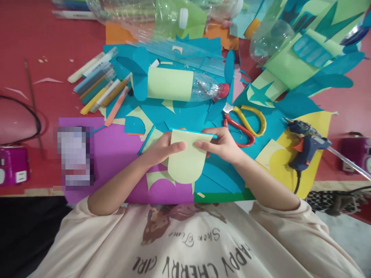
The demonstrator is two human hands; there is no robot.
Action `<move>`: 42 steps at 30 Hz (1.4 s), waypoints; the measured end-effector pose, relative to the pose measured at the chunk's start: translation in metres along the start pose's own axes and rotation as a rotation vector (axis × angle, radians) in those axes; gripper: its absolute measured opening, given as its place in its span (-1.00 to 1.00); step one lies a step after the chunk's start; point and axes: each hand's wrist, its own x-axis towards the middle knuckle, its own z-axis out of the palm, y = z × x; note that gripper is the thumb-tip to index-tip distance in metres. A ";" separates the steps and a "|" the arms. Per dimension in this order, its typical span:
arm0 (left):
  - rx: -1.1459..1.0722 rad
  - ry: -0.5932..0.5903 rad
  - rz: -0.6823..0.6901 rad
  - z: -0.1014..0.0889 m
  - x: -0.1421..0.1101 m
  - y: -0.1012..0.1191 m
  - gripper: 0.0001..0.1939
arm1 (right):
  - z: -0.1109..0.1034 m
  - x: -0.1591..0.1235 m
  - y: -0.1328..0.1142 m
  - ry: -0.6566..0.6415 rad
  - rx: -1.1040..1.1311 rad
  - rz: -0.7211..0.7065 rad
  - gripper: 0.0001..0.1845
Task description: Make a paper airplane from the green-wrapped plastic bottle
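Between my two hands is a pale green paper piece with a rounded lower end and a thin blue strip along its top edge. My left hand pinches its left side, thumb on the front. On the right side, my right hand grips it the same way; the other fingers are partly hidden behind the paper. Just beyond lies a clear plastic bottle with a red cap, wrapped in pale green paper. Scissors with red and yellow handles rest near my right hand.
A glue gun lies on yellow paper at right. Several markers are grouped at left, above a blurred phone on purple paper. Paper-decorated work and clear bottles stand at the back, with paper scraps around.
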 end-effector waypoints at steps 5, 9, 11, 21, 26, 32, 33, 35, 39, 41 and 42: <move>0.183 0.122 -0.068 0.003 0.000 0.000 -0.45 | 0.002 0.005 0.005 0.132 -0.057 -0.058 -0.58; 0.274 0.157 -0.047 0.002 0.001 0.000 -0.48 | 0.001 0.009 0.010 0.261 -0.054 -0.230 -0.59; 0.325 0.165 -0.040 0.000 0.001 -0.002 -0.51 | 0.000 0.009 0.012 0.273 -0.080 -0.280 -0.62; 0.412 0.225 0.026 -0.002 0.001 -0.004 -0.58 | -0.005 0.008 0.018 0.229 -0.312 -0.391 -0.66; 0.246 0.150 -0.064 -0.003 0.002 -0.003 -0.62 | -0.009 0.010 0.018 0.216 -0.414 -0.436 -0.76; 0.118 0.175 -0.203 0.002 0.002 0.001 -0.56 | -0.007 -0.011 0.001 0.273 -0.691 -0.397 -0.71; 0.132 0.187 -0.217 0.003 0.002 0.002 -0.55 | -0.009 -0.021 -0.003 0.316 -0.758 -0.364 -0.62; 0.176 0.201 -0.222 0.004 0.001 0.003 -0.52 | -0.017 -0.049 -0.010 0.484 -0.858 -0.325 -0.64; 0.262 0.175 -0.209 0.001 0.000 0.001 -0.50 | -0.055 -0.110 -0.016 1.026 -0.944 -0.027 -0.80; 0.293 0.164 -0.189 -0.001 0.000 -0.001 -0.50 | -0.078 -0.133 -0.016 1.178 -0.994 0.287 -0.85; 0.302 0.168 -0.175 -0.002 0.000 -0.003 -0.50 | -0.087 -0.141 -0.015 1.241 -1.029 0.409 -0.82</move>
